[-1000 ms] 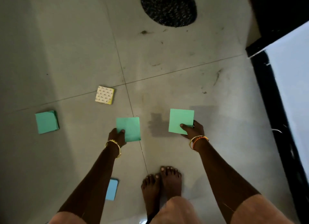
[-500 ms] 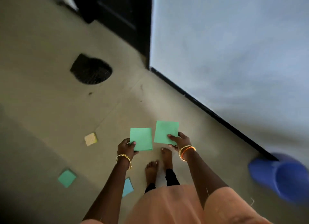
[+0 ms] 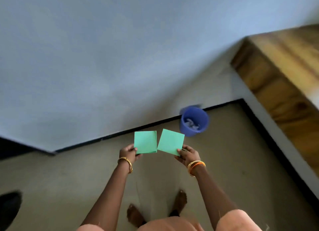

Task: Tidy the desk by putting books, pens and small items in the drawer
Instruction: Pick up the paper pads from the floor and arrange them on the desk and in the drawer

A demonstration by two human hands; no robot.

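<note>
1. The left hand [image 3: 129, 152] is held out in front of the body above the floor [image 3: 224, 161]. Its thumb lies on top and its fingers are curled beneath, pinching the near left corner of a green sticky-note pad [image 3: 145, 142].
2. The green sticky-note pad extends away from the left hand toward the wall [image 3: 103, 58]. Its face is turned up to the camera, and several sheet edges show along its near side.
3. The right hand [image 3: 187, 155] is held at about the same height, just to the right of the left hand. Its thumb presses on top and its fingers close underneath, pinching the near right corner of a second green pad [image 3: 170, 142].
4. The second green pad is rotated slightly clockwise. Its near left corner sits just beside the first pad's near right corner; whether the two touch cannot be determined.
5. A gold bangle [image 3: 126, 163] circles the left wrist. Gold and orange bangles [image 3: 196, 166] circle the right wrist.
6. A blue bucket [image 3: 194, 121] stands on the floor beyond the right hand, against the black skirting [image 3: 120, 132] of the wall. It contains crumpled pale material.
7. A wooden furniture piece [image 3: 284, 75], motion-blurred, stands far right of the right hand.
8. Two bare feet [image 3: 180, 202] stand on the floor below both hands.
</note>
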